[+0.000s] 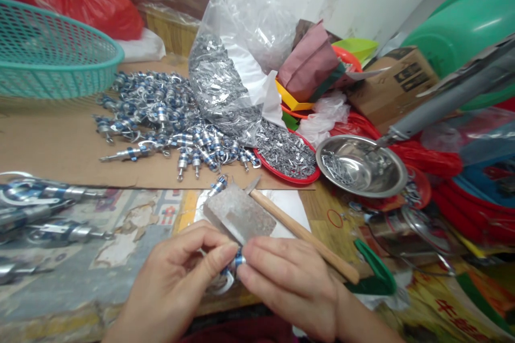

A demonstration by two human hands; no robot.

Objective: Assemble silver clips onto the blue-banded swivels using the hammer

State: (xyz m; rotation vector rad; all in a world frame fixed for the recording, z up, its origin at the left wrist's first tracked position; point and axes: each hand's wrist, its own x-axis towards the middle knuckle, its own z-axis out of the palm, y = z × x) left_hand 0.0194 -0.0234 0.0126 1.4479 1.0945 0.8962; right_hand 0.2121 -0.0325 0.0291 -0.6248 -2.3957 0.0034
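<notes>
Both my hands meet above the near edge of the table, around a small blue-and-silver metal fitting (pixel 238 260) with a curved silver piece. My left hand (pixel 181 268) pinches it between thumb and fingers. My right hand (pixel 287 273) grips its other end, and the fingers hide much of it. Just beyond my fingers lies a grey metal block (pixel 239 211). A hammer (pixel 301 228) with a wooden handle rests to the block's right. One similar fitting (pixel 218 185) sits behind the block.
A heap of fittings (pixel 161 110) covers the cardboard (pixel 48 134); more lie at left. A clear bag (pixel 219 80) and red dish (pixel 309 174) hold small metal pieces. A steel bowl (pixel 362 171) stands right, beneath a grey rod (pixel 454 88). A teal basket (pixel 60 75) stands back left.
</notes>
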